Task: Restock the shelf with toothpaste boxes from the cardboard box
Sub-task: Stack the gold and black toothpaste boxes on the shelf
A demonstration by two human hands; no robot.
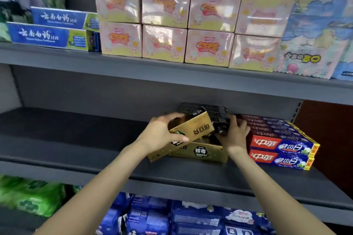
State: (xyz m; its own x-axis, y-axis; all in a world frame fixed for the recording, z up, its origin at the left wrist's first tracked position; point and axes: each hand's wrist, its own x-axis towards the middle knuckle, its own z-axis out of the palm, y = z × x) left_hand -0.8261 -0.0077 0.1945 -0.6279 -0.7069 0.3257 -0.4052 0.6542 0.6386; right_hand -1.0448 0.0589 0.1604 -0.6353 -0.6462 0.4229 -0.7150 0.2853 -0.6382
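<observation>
Both forearms are showing bare right to the frame edge; the left hand (pixel 160 133) and right hand (pixel 236 135) are wearing nothing.

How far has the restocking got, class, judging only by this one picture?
Done: gold toothpaste boxes already lie on the middle shelf beside the red and blue boxes.
In hand: the left hand grips a tilted gold box; the right hand steadies the dark stack.
Left: much bare shelf; the cardboard box is out of view.
</observation>
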